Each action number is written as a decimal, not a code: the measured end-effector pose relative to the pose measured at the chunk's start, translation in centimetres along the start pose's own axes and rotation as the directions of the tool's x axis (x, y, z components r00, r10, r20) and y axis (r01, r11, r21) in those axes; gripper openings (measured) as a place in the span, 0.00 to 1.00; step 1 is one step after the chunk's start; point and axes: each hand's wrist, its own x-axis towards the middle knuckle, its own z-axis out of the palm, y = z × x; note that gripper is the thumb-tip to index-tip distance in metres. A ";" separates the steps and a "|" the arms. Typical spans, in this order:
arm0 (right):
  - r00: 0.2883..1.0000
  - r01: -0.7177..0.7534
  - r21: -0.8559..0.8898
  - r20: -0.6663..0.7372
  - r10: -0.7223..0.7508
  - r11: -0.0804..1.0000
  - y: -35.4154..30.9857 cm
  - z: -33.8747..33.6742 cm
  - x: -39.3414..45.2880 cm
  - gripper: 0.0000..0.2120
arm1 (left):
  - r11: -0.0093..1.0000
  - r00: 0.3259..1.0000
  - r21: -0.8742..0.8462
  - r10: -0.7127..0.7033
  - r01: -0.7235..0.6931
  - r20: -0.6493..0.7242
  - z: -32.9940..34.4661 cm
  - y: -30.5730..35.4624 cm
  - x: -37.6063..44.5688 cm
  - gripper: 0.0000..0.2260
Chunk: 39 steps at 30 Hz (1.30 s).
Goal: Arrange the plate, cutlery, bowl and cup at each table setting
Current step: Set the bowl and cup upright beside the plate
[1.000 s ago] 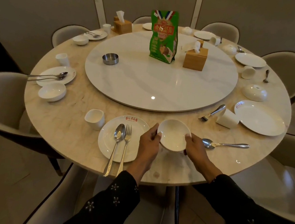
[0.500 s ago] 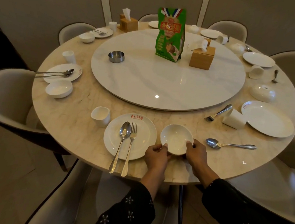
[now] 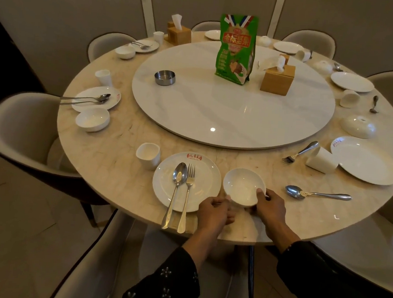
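Round marble surface (image 3: 109, 165) fills the room, padded chairs ringing it. Right hand (image 3: 271, 207) pinches the bowl (image 3: 243, 186) at its near rim, thumb inside, parking it just beside the plate (image 3: 203, 173) to finish this setting. Left hand (image 3: 214, 212) curls at the bowl's base, though its grip cannot be made out.

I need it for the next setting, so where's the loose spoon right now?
In the head view, the loose spoon lies on the table right of the bowl, below the fork and tipped cup.
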 end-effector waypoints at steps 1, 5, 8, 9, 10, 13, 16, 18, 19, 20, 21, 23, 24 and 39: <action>1.000 -0.013 0.022 0.002 0.013 1.000 0.1 0.0 -0.3 0.19 | 0.996 0.998 0.064 0.062 -0.064 0.030 -1.2 0.5 -0.2 0.08; 0.999 -0.047 0.043 -0.019 0.048 0.998 0.7 0.7 -1.5 0.20 | 0.908 0.919 0.245 0.376 -0.339 -0.118 -8.0 4.0 0.5 0.03; 0.997 -0.065 0.083 -0.038 0.068 0.994 0.8 1.5 -2.2 0.20 | 0.903 0.848 0.314 0.396 -0.292 -0.352 -14.0 5.8 3.1 0.06; 0.996 -0.076 0.109 -0.041 0.081 0.991 0.9 1.8 -2.4 0.20 | 0.925 0.860 0.308 0.334 -0.222 -0.385 -15.6 5.8 4.1 0.09; 0.994 -0.088 0.132 -0.045 0.095 0.987 0.8 2.0 -2.6 0.19 | 0.942 0.890 0.304 0.255 -0.141 -0.378 -16.9 5.6 5.0 0.11; 0.990 -0.100 0.179 -0.080 0.116 0.979 1.0 2.9 -3.2 0.20 | 0.967 0.972 0.256 0.074 -0.014 -0.224 -18.3 4.7 6.1 0.15; 0.984 -0.080 0.184 -0.143 0.107 0.980 1.0 3.7 -3.7 0.19 | 0.964 0.989 0.256 0.096 -0.065 -0.112 -18.1 4.3 6.4 0.19; 0.980 -0.070 0.168 -0.171 0.099 0.983 1.0 4.0 -3.9 0.17 | 0.963 0.988 0.254 0.122 -0.095 -0.094 -17.8 4.5 6.7 0.19; 0.979 -0.071 0.161 -0.179 0.100 0.984 1.0 4.1 -3.8 0.17 | 0.964 0.987 0.244 0.129 -0.104 -0.092 -17.7 4.5 7.0 0.18; 0.977 -0.079 0.162 -0.184 0.109 0.984 1.0 4.2 -3.7 0.17 | 0.966 0.987 0.236 0.132 -0.107 -0.093 -17.6 4.7 7.2 0.18; 0.975 -0.087 0.169 -0.188 0.119 0.982 1.0 4.3 -3.6 0.17 | 0.967 0.986 0.231 0.136 -0.110 -0.097 -17.6 4.8 7.4 0.18; 0.971 -0.100 0.164 -0.197 0.132 0.981 1.1 4.4 -3.3 0.18 | 0.965 0.984 0.235 0.142 -0.114 -0.103 -17.6 5.0 7.6 0.18; 0.971 -0.101 0.155 -0.200 0.132 0.983 1.1 4.5 -3.2 0.18 | 0.964 0.984 0.241 0.141 -0.113 -0.104 -17.6 5.0 7.7 0.18; 0.973 -0.116 0.142 -0.185 0.142 0.983 0.9 4.3 -3.3 0.21 | 0.960 0.982 0.241 0.171 -0.146 -0.086 -18.1 4.8 8.4 0.17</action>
